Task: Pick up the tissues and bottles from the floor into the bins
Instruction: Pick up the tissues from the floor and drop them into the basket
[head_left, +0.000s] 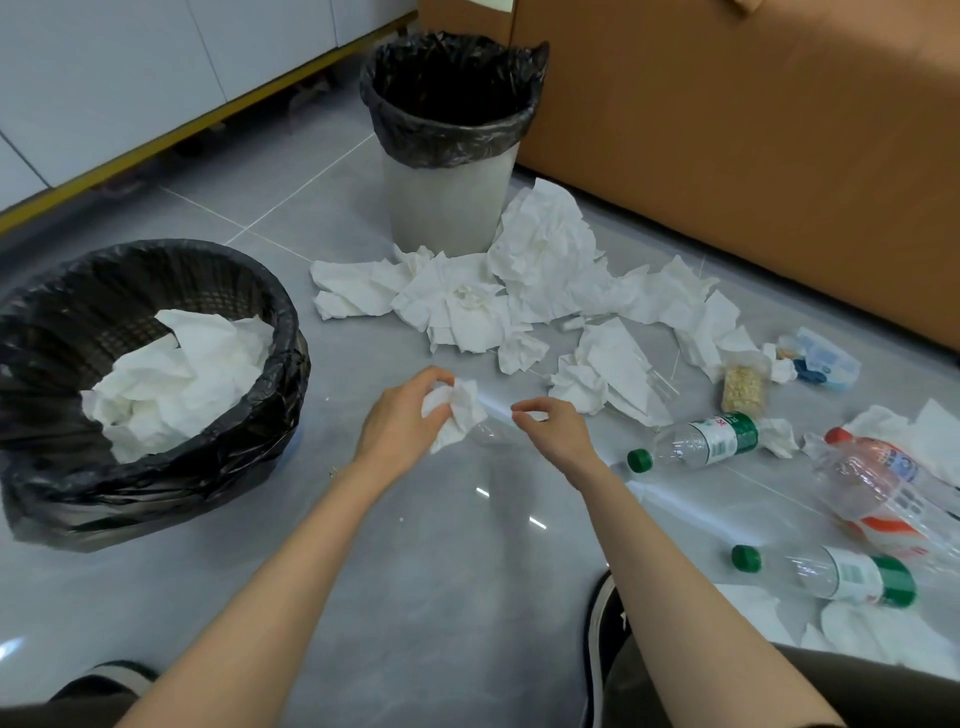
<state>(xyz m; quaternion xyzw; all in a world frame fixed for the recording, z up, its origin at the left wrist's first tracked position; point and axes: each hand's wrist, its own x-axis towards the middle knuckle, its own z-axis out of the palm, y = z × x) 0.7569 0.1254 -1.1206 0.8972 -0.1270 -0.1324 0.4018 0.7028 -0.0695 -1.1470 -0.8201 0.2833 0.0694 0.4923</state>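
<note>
My left hand (400, 421) is curled tight round a crumpled tissue (460, 410), thumb and fingers bunching it so its folds stick out toward 3 o'clock. My right hand (553, 431) hovers just beside it, fingers drawn in narrow with thumb and forefinger tips nearly meeting. Something faint and clear shows between the hands, but I cannot tell whether the right hand pinches it. Both forearms reach straight out from my body, wrists level and a little above the floor (467, 545), knuckles up.

The low bin (291, 332), lined in black, sits at 9 o'clock from my hands, with white tissues (176, 374) already heaped inside. The tall bin (447, 202), also black-lined, stands at 12 o'clock. At its foot, from 12 to 2 o'clock, spreads the pile (545, 275) of loose tissues on the floor.

At 3 o'clock lies a green-capped bottle (701, 441) on its side. A red-capped bottle (878, 483) lies beyond it, and a second green bottle (841, 571) is at 4 o'clock, with more tissues around them. My shoe (605, 623) shows under the right forearm.
</note>
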